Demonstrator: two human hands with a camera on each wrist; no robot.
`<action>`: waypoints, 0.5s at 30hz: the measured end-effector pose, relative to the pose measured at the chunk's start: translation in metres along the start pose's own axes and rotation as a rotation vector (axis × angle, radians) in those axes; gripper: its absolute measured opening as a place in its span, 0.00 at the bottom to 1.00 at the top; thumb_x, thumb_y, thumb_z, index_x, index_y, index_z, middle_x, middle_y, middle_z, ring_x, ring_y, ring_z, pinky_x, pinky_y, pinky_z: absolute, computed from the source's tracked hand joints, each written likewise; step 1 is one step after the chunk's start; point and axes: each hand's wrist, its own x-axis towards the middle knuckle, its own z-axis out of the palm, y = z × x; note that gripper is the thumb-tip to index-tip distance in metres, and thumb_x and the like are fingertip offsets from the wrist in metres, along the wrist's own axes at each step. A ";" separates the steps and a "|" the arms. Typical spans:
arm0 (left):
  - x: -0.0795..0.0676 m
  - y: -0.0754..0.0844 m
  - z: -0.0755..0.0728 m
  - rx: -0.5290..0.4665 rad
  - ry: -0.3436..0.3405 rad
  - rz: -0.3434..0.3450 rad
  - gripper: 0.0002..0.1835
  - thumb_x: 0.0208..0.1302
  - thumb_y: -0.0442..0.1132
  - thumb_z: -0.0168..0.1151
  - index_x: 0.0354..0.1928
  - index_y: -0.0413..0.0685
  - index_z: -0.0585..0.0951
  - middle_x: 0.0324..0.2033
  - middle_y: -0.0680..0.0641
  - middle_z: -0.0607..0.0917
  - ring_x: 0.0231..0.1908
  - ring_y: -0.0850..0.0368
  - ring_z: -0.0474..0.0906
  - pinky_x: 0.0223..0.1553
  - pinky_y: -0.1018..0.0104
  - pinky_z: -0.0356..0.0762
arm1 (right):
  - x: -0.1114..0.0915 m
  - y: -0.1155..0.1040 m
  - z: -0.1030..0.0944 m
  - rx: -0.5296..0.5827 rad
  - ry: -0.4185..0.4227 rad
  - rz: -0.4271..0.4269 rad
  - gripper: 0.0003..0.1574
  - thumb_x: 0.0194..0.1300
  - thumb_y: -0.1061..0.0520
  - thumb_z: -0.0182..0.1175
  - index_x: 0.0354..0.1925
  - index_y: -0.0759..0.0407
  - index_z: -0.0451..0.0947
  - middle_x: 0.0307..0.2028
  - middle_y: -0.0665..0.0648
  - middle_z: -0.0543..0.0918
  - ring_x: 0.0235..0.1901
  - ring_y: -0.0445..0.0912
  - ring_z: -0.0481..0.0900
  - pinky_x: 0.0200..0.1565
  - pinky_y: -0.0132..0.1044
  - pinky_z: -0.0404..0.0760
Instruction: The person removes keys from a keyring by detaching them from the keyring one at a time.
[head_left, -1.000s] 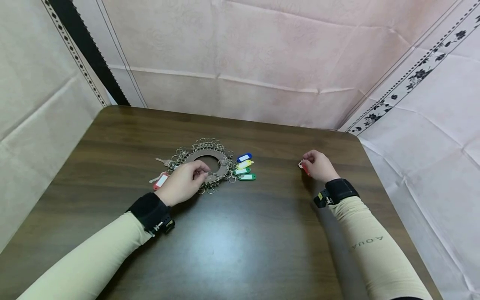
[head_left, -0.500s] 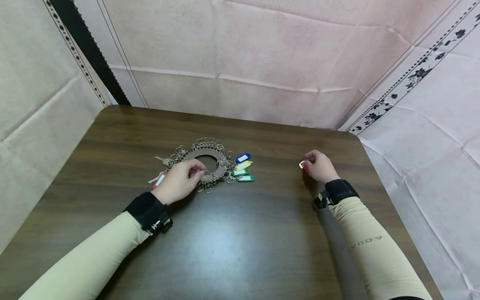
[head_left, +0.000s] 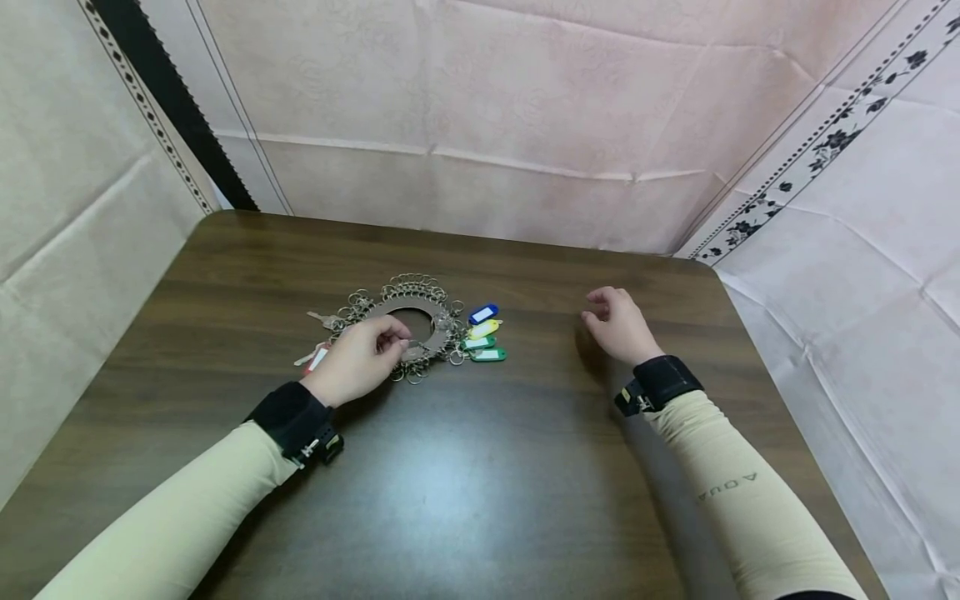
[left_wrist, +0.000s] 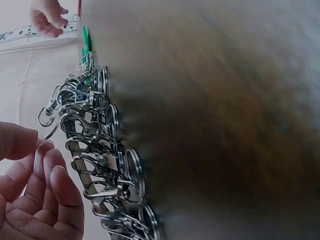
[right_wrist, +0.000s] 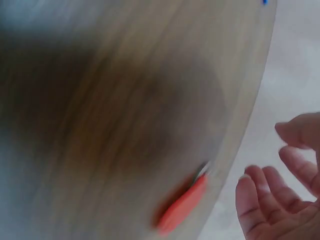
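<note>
A curtained-off booth, this: creased pale cloths [head_left: 480, 92] wall in 3 sides, a floral border [head_left: 836, 140] slanting down the right one, a wood-grain surface [head_left: 450, 500] filling the middle. 2 black wristbands [head_left: 292, 415] with small devices [head_left: 331, 448] say recording corner; home, office or lab, I can't tell.

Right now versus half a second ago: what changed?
The right hand moved slightly left, its fingers parted, and it let go of the red item, now apart from it. Unchanged: the left hand pinches a metal loop at the round holder; coloured tags stayed put.
</note>
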 end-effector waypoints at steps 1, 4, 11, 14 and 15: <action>0.000 0.001 0.001 0.000 0.000 0.003 0.07 0.66 0.37 0.57 0.40 0.42 0.81 0.31 0.47 0.81 0.31 0.56 0.73 0.35 0.58 0.74 | -0.001 -0.006 0.002 0.000 -0.009 -0.018 0.23 0.65 0.56 0.58 0.55 0.68 0.71 0.50 0.67 0.73 0.46 0.56 0.75 0.49 0.56 0.77; 0.003 0.006 0.003 0.005 0.001 0.015 0.08 0.65 0.38 0.58 0.41 0.42 0.81 0.36 0.47 0.81 0.36 0.56 0.75 0.40 0.56 0.78 | -0.004 -0.026 0.011 0.005 -0.052 -0.079 0.23 0.65 0.55 0.58 0.54 0.66 0.72 0.49 0.64 0.75 0.46 0.53 0.76 0.47 0.54 0.79; 0.013 0.019 0.017 0.160 -0.021 0.180 0.11 0.62 0.40 0.60 0.43 0.43 0.82 0.41 0.46 0.81 0.44 0.53 0.72 0.50 0.51 0.72 | -0.021 -0.081 0.046 -0.074 -0.212 -0.271 0.25 0.62 0.48 0.62 0.54 0.58 0.74 0.49 0.55 0.75 0.43 0.44 0.74 0.45 0.45 0.81; 0.020 0.024 0.021 0.322 -0.061 0.246 0.11 0.61 0.41 0.60 0.43 0.45 0.82 0.41 0.47 0.81 0.44 0.52 0.71 0.53 0.50 0.69 | -0.024 -0.100 0.061 -0.135 -0.255 -0.354 0.25 0.61 0.47 0.63 0.53 0.57 0.75 0.48 0.55 0.75 0.40 0.43 0.73 0.43 0.42 0.80; 0.022 0.026 0.022 0.374 -0.077 0.261 0.12 0.61 0.42 0.60 0.43 0.45 0.82 0.41 0.47 0.81 0.44 0.52 0.70 0.53 0.50 0.69 | -0.024 -0.105 0.065 -0.157 -0.259 -0.375 0.24 0.61 0.47 0.63 0.53 0.57 0.75 0.48 0.55 0.75 0.40 0.43 0.73 0.43 0.42 0.80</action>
